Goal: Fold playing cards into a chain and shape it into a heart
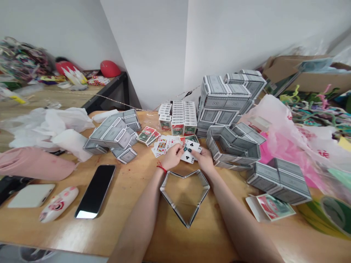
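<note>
Playing cards with club faces [188, 157] are held between my two hands, beyond a heart-shaped frame of folded cards [203, 199] on the wooden table. My left hand [172, 156], with a red string at the wrist, pinches their left edge. My right hand [203, 157] has its fingers closed on their right side, near an ace. Loose face-up cards [162, 144] lie just beyond my left hand. Red and green card packs [148, 136] are behind them. The heart frame stands between my forearms, with its point toward me.
Grey card-built blocks stand left [111, 131] and in a tall stack right [219, 98]. An open card-built ring [233, 157] is beside my right hand. Card boxes [178, 117] stand behind. A phone [95, 191], computer mouse [59, 204] and green tape roll [326, 215] lie nearer.
</note>
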Motion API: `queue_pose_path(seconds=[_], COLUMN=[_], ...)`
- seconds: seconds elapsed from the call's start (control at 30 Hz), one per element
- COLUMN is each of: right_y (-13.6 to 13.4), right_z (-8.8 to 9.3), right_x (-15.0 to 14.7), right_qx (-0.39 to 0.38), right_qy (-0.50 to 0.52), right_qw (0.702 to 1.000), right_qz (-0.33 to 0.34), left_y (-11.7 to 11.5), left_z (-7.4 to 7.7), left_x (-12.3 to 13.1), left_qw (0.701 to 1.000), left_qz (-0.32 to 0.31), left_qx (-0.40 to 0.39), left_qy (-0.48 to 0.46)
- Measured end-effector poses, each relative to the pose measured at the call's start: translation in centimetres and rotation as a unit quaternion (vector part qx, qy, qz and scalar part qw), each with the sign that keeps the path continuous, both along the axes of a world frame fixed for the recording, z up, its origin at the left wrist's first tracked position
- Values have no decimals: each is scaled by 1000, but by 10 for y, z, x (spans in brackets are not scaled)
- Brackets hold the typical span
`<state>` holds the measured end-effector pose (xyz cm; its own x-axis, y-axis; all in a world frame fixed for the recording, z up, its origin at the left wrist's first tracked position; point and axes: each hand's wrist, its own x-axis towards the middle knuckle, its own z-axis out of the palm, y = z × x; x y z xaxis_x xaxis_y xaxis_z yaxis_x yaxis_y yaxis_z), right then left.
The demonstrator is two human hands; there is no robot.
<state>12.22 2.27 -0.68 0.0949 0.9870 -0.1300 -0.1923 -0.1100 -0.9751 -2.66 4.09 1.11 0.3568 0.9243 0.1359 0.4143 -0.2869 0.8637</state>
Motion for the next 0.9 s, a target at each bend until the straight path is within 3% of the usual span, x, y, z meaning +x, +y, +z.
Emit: queue_pose_path(seconds=[0.33,0.67,0.9], right_y=[-1,-3,-1], right_z=[4,12,8], right_x=[-1,5,6], right_qx=[-5,-13,-20], right_qy=[20,-16,-20], right_qw=[1000,999,998], right_qz=[6,37,63], left_y=[-2,-2,-2], left_z=[4,9,-1], left_x=[0,-5,1], left_qw=[999,992,999], left_qz=[-27,-109,-14], left_qx=[-18,-71,-44], left_qy=[8,-5,0])
